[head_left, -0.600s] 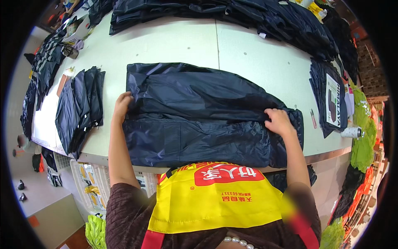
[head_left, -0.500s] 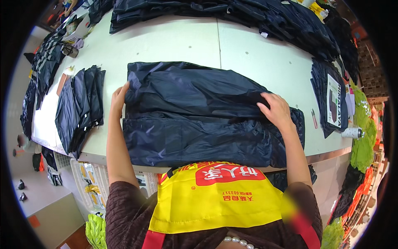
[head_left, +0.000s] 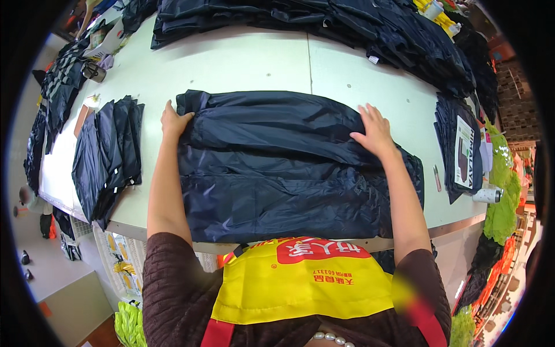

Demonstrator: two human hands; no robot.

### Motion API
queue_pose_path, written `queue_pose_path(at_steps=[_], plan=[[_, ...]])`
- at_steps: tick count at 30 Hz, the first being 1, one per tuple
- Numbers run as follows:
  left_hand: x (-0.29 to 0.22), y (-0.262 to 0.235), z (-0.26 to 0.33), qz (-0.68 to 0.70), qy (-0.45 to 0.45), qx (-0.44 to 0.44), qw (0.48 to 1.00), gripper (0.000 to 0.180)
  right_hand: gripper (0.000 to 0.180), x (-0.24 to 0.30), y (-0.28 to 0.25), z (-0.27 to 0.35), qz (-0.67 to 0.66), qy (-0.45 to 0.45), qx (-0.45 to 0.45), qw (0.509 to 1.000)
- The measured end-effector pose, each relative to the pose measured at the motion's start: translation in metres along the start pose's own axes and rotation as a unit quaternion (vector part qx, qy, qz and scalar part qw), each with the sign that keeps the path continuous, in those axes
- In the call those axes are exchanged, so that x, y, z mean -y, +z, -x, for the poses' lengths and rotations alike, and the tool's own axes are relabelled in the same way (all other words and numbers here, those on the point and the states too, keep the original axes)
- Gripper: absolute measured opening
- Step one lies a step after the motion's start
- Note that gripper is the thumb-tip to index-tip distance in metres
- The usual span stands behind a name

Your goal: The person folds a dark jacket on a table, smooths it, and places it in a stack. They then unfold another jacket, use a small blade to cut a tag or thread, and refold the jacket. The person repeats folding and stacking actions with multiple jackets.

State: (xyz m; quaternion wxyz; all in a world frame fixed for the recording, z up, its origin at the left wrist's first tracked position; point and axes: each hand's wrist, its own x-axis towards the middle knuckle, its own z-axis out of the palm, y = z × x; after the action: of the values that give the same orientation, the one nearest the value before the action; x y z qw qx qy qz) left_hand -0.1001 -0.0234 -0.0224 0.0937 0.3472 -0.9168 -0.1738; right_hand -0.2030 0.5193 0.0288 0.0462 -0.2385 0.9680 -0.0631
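now, in the head view, the dark blue cloth (head_left: 272,191) is seen spread along the near edge of the pale table (head_left: 248,63). both hands have been shifted toward the cloth's far side: the left hand (head_left: 175,121) is placed at the far left corner, though whether fabric is pinched there cannot be made out; the right hand (head_left: 374,132) is held at the far right edge, fingers spread, nothing gripped. attention seems thereby to have been moved from the middle fold to the far edge.
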Motion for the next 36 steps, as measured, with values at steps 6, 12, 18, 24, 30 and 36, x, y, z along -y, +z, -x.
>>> queue_pose_path(at_steps=[6,12,18,24,30,36], plan=[[-0.011,-0.006,-0.026,0.151,-0.064,0.17,0.972,0.066,0.046,-0.021,-0.013,-0.021,-0.104,0.085,0.132,0.982],[0.013,-0.088,0.043,0.436,0.083,0.052,0.895,0.027,0.026,-0.029,-0.034,0.044,-0.112,-0.111,-0.227,0.961],[0.118,-0.094,0.168,0.227,0.281,-0.011,0.932,0.022,0.047,0.007,-0.017,0.173,0.029,-0.235,-0.187,0.953],[0.189,-0.082,0.213,0.364,-0.015,-0.028,0.931,0.033,0.044,0.053,-0.02,0.206,0.074,-0.145,0.029,0.986],[0.083,-0.123,0.227,0.24,0.161,-0.124,0.949,0.033,0.074,0.18,-0.023,0.165,-0.078,-0.234,-0.131,0.96],[0.103,-0.048,0.232,-0.017,0.159,-0.024,0.987,0.051,0.085,0.184,0.073,0.175,0.006,-0.287,-0.036,0.957]])
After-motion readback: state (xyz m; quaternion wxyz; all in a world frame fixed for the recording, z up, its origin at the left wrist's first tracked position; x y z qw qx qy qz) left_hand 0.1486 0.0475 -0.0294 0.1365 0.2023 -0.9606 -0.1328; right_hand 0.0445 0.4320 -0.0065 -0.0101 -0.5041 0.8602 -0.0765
